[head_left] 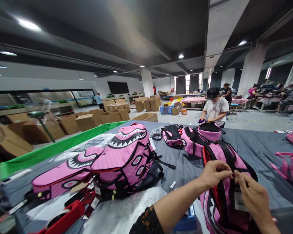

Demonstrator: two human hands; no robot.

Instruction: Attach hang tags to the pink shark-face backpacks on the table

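A pink backpack [217, 150] with black straps, a red-lined opening and printed shark teeth stands in front of me at the right. Over its upper part, my left hand [216, 174] has thumb and forefinger pinched together. My right hand [252, 193] pinches at almost the same spot, its fingertips close to the left ones. Whatever small thing lies between the fingertips is too small to make out. A pale translucent tag [240, 202] hangs against the bag just below, partly behind my right hand.
Two pink shark backpacks [127, 152] lie at the left, near a red tape dispenser [67, 217]. A blue bin [187, 221] sits below my left forearm. Across the grey table [178, 172], a co-worker [216, 105] handles more pink bags. Cardboard boxes [88, 122] stand beyond the green edge.
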